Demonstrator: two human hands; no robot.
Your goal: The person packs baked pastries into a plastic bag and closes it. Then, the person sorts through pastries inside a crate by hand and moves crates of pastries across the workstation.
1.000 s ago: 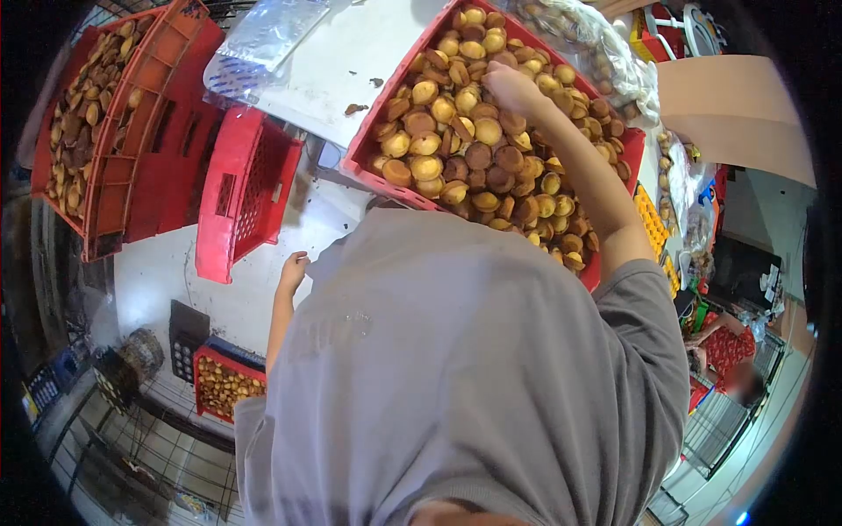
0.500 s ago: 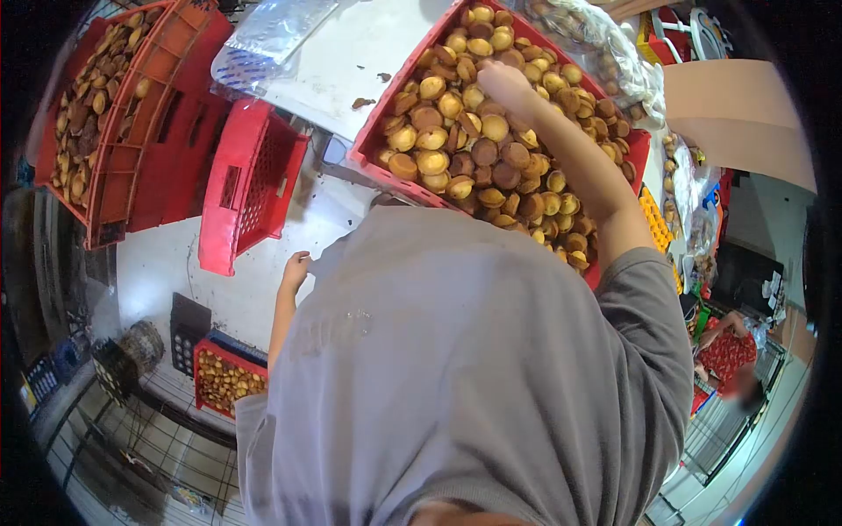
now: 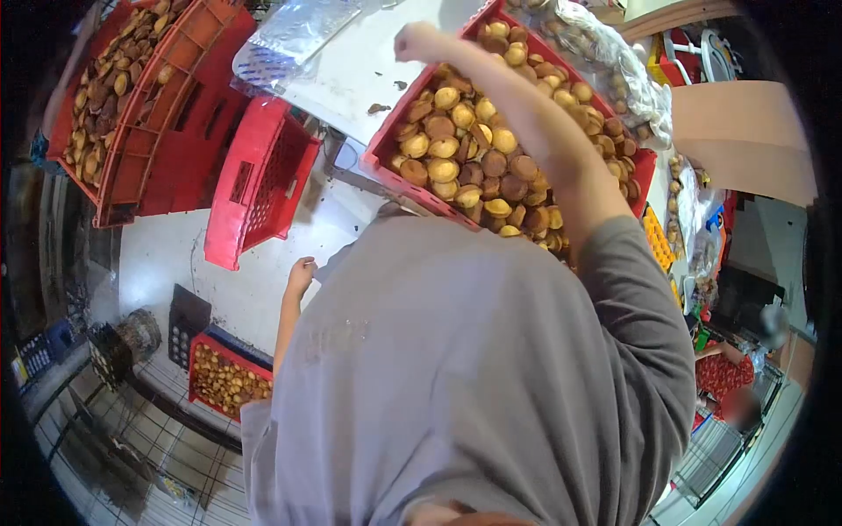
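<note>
A large red crate [image 3: 399, 175] in front of me is piled with small round cakes [image 3: 465, 114], some golden and some browned. My right arm reaches across it. Past its left rim, my right hand [image 3: 419, 41] is over the white tabletop [image 3: 355, 83] with its fingers curled in; whatever may be inside them is hidden. Down at my left side hangs my left hand [image 3: 303, 273], fingers loosely out, holding nothing I can see and touching no crate.
An empty red crate [image 3: 254, 188] stands on its side to the left. Beyond it, another crate [image 3: 167, 105] holds more cakes. Plastic bags [image 3: 294, 35] lie on the table. A smaller cake-filled crate [image 3: 230, 377] sits low left. A person in red [image 3: 726, 377] is far right.
My right hand has lifted from among the cakes and moved left, past the crate's rim, over the white tabletop. My left hand stays low at my side. The view has shifted slightly.
</note>
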